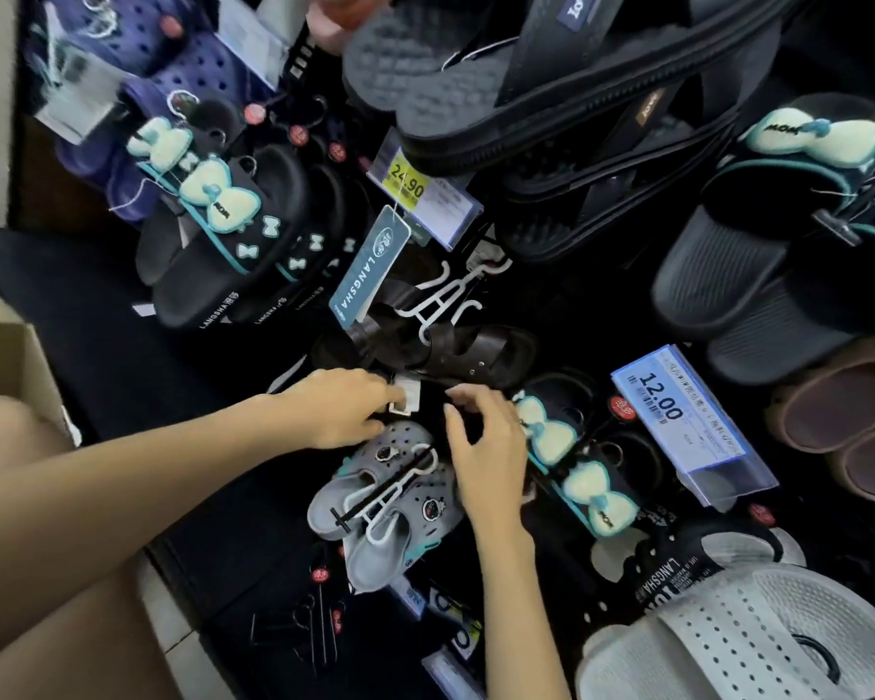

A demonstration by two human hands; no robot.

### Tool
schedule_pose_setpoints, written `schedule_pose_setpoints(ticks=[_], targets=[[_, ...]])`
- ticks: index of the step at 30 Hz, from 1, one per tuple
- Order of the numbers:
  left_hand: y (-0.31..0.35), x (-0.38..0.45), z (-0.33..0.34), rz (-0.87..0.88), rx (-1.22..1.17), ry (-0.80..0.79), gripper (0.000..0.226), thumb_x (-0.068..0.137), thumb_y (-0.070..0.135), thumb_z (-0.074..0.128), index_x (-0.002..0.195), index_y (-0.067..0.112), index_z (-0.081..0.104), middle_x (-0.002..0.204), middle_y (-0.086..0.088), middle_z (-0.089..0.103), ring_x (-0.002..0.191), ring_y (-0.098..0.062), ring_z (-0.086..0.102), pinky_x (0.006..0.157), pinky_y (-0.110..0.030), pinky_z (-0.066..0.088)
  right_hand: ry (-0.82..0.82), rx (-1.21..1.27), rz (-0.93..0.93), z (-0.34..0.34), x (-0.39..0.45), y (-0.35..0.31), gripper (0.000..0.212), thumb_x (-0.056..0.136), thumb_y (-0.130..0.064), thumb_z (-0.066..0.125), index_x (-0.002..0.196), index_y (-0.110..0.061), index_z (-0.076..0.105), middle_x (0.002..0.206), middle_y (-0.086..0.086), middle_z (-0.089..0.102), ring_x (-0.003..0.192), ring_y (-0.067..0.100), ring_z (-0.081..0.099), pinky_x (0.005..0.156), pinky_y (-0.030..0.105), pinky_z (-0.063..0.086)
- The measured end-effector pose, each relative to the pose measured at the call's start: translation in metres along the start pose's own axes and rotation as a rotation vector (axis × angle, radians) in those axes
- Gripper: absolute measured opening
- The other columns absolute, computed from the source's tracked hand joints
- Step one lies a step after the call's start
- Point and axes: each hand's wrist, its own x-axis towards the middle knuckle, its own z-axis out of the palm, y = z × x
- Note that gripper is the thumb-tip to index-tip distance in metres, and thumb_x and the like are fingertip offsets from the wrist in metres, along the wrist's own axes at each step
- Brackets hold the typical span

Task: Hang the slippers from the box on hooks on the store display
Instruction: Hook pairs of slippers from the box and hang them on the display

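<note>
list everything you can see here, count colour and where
grey clogs: one pair, grey, on a white hanger, low centre
brown sandals: one pair, dark brown, centre
white tag: one, between the hands
bow slides: several, black with mint bows, upper left
strap sandals: several, black, top
price label 24.90: one, yellow, upper centre
price label 12.00: one, blue-edged, right
perforated slides: white, bottom right
cardboard box: one, brown, left edge
left hand: pinches the tag
right hand: fingers curled beside the clogs

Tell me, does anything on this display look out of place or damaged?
Nothing stands out. The grey clogs hang on a white hanger like the other pairs, and both hands, left and right, work at a small white tag above them.
</note>
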Motion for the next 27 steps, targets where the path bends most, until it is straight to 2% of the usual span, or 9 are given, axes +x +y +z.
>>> schedule_pose_setpoints(ticks=[3, 6, 9, 13, 17, 20, 22, 24, 27], targets=[[-0.036, -0.023, -0.014, -0.084, 0.092, -0.041, 0.031, 0.096, 0.029, 0.050, 0.127, 0.035, 0.054, 0.122, 0.008, 0.059, 0.111, -0.020, 0.059, 0.081, -0.034, 0.048, -0.253, -0.094, -0.049, 0.027, 0.011, -0.025, 0.017, 0.093, -0.025, 0.061, 0.109, -0.031, 0.062, 0.107, -0.015, 0.062, 0.103, 0.009, 0.056, 0.084, 0.026, 0.047], [-0.073, -0.051, -0.030, -0.183, 0.153, -0.065, 0.029, 0.096, 0.028, 0.047, 0.121, 0.038, 0.057, 0.118, 0.008, 0.061, 0.105, -0.021, 0.061, 0.074, -0.031, 0.041, -0.403, -0.183, -0.126, 0.057, 0.018, -0.049, 0.017, 0.095, -0.031, 0.059, 0.112, -0.031, 0.059, 0.110, -0.011, 0.061, 0.106, 0.012, 0.055, 0.080, 0.030, 0.049], [-0.107, -0.079, -0.044, -0.279, 0.217, -0.065, 0.030, 0.097, 0.029, 0.044, 0.122, 0.038, 0.057, 0.116, 0.010, 0.062, 0.104, -0.017, 0.060, 0.074, -0.030, 0.042, -0.471, -0.179, -0.207, 0.086, 0.020, -0.076, 0.018, 0.096, -0.032, 0.058, 0.113, -0.031, 0.058, 0.106, -0.010, 0.061, 0.104, 0.016, 0.057, 0.081, 0.033, 0.049], [-0.153, -0.117, -0.054, -0.397, 0.252, -0.055, 0.030, 0.096, 0.031, 0.045, 0.122, 0.041, 0.056, 0.121, 0.011, 0.057, 0.113, -0.016, 0.057, 0.075, -0.027, 0.036, -0.560, -0.102, -0.288, 0.124, 0.020, -0.117, 0.020, 0.096, -0.033, 0.058, 0.116, -0.032, 0.059, 0.107, -0.013, 0.062, 0.104, 0.011, 0.057, 0.083, 0.030, 0.046], [-0.223, -0.158, -0.047, -0.515, 0.217, -0.068, 0.027, 0.082, 0.030, 0.053, 0.103, 0.047, 0.055, 0.107, 0.008, 0.066, 0.094, -0.021, 0.065, 0.080, -0.034, 0.052, -0.638, -0.051, -0.397, 0.160, 0.022, -0.156, 0.022, 0.097, -0.032, 0.058, 0.119, -0.029, 0.060, 0.110, -0.012, 0.063, 0.104, 0.011, 0.057, 0.085, 0.028, 0.041], [-0.254, -0.192, -0.048, -0.606, 0.281, -0.082, 0.014, 0.078, 0.029, 0.057, 0.088, 0.039, 0.057, 0.097, 0.004, 0.066, 0.085, -0.020, 0.064, 0.078, -0.035, 0.054, -0.672, -0.022, -0.461, 0.186, 0.025, -0.180, 0.021, 0.097, -0.031, 0.058, 0.117, -0.028, 0.061, 0.109, -0.010, 0.064, 0.104, 0.012, 0.058, 0.087, 0.029, 0.043], [-0.259, -0.212, -0.051, -0.628, 0.301, -0.113, 0.015, 0.085, 0.029, 0.052, 0.092, 0.030, 0.066, 0.100, 0.002, 0.061, 0.092, -0.019, 0.062, 0.084, -0.029, 0.050, -0.698, -0.018, -0.501, 0.202, 0.027, -0.196, 0.020, 0.097, -0.031, 0.057, 0.116, -0.028, 0.060, 0.110, -0.009, 0.064, 0.104, 0.014, 0.058, 0.087, 0.031, 0.046], [-0.272, -0.230, -0.049, -0.705, 0.280, -0.152, 0.022, 0.093, 0.021, 0.053, 0.109, 0.020, 0.068, 0.115, -0.001, 0.062, 0.105, -0.016, 0.059, 0.089, -0.023, 0.041, -0.723, -0.004, -0.536, 0.218, 0.028, -0.211, 0.019, 0.097, -0.031, 0.057, 0.115, -0.028, 0.060, 0.110, -0.008, 0.064, 0.104, 0.017, 0.058, 0.087, 0.035, 0.049], [-0.304, -0.265, -0.043, -0.801, 0.207, -0.158, 0.024, 0.090, 0.021, 0.059, 0.113, 0.020, 0.067, 0.117, 0.000, 0.062, 0.099, -0.013, 0.056, 0.090, -0.024, 0.044, -0.768, 0.035, -0.575, 0.244, 0.025, -0.234, 0.018, 0.096, -0.029, 0.056, 0.113, -0.027, 0.060, 0.110, -0.006, 0.064, 0.105, 0.019, 0.058, 0.083, 0.040, 0.051]])
